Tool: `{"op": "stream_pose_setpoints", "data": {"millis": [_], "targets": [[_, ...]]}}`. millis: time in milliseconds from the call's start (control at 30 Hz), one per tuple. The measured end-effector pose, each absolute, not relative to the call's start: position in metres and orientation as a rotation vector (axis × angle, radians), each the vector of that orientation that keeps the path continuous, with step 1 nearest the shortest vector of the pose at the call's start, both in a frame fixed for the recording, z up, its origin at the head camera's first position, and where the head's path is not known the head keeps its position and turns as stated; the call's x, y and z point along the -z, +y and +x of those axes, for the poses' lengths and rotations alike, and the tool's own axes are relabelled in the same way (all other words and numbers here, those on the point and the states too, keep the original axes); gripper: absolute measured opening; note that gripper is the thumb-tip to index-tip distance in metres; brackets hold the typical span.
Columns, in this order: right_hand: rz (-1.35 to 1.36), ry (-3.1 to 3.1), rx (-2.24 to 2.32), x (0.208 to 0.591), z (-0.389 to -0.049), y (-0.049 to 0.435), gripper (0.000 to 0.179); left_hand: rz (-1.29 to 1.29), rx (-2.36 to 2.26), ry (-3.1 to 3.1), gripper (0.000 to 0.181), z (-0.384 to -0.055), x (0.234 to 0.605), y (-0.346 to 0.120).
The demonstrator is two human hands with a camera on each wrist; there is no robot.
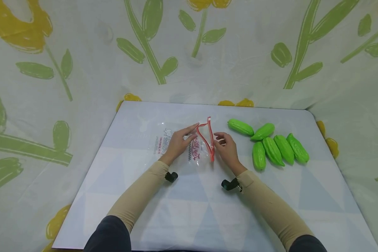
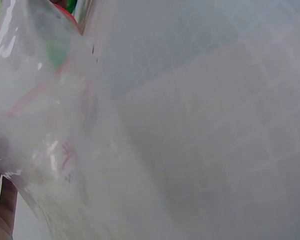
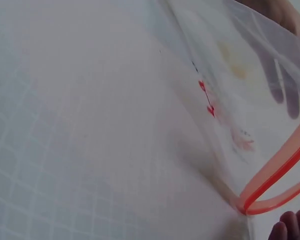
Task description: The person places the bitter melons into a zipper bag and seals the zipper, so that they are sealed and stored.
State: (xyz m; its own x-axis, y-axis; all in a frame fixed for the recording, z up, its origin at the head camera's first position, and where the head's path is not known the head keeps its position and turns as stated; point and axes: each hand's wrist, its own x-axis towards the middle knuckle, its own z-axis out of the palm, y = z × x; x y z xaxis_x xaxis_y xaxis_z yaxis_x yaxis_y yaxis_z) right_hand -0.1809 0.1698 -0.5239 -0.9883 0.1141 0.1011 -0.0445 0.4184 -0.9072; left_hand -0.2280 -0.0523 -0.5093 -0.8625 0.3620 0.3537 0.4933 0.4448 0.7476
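Observation:
A clear zip bag (image 1: pixel 194 148) with red print and a red zip strip (image 1: pixel 210 140) lies on the table, its mouth gaping to the right. My left hand (image 1: pixel 177 142) holds the bag near the mouth, between thumb and fingers. In the right wrist view, left-hand fingers (image 3: pixel 285 85) show through the plastic. Beside the red strip is my right hand (image 1: pixel 226 147), its fingers loosely bent. The right wrist view has those fingertips (image 3: pixel 290 227) close to the strip with nothing visible between them. To the right lie several green, ridged bitter gourds (image 1: pixel 272 151).
The pale table (image 1: pixel 189 213) has a faint triangle pattern. Behind it hangs a white curtain (image 1: pixel 239 66) with green leaves and yellow flowers. A small black camera (image 1: pixel 171 176) is on the left wrist, another camera (image 1: pixel 230 184) on the right.

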Motion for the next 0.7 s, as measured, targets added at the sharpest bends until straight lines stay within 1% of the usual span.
{"op": "stream_pose_setpoints", "data": {"millis": [100, 200, 433, 500, 700], "targets": [[-0.123, -2.59, -1.625, 0.5274, -0.1829, 0.1719, 0.035, -0.765, 1.414, -2.542, 0.052, -0.2283, 0.5087, -0.0532], [-0.163, -2.627, -1.672, 0.5308, -0.185, 0.174, 0.035, -0.773, 1.424, -2.545, 0.053, -0.2286, 0.5087, -0.0535], [-0.155, -2.652, -1.702, 0.5319, -0.1857, 0.1758, 0.021, -0.791, 1.437, -2.536, 0.054, -0.2307, 0.5103, -0.0566], [-0.16, -2.666, -1.694, 0.5318, -0.186, 0.1754, 0.02, -0.792, 1.442, -2.534, 0.055, -0.2317, 0.5101, -0.0577], [-0.177, -2.697, -1.665, 0.5326, -0.1863, 0.1754, 0.028, -0.775, 1.441, -2.527, 0.057, -0.234, 0.5076, -0.0602]]}}
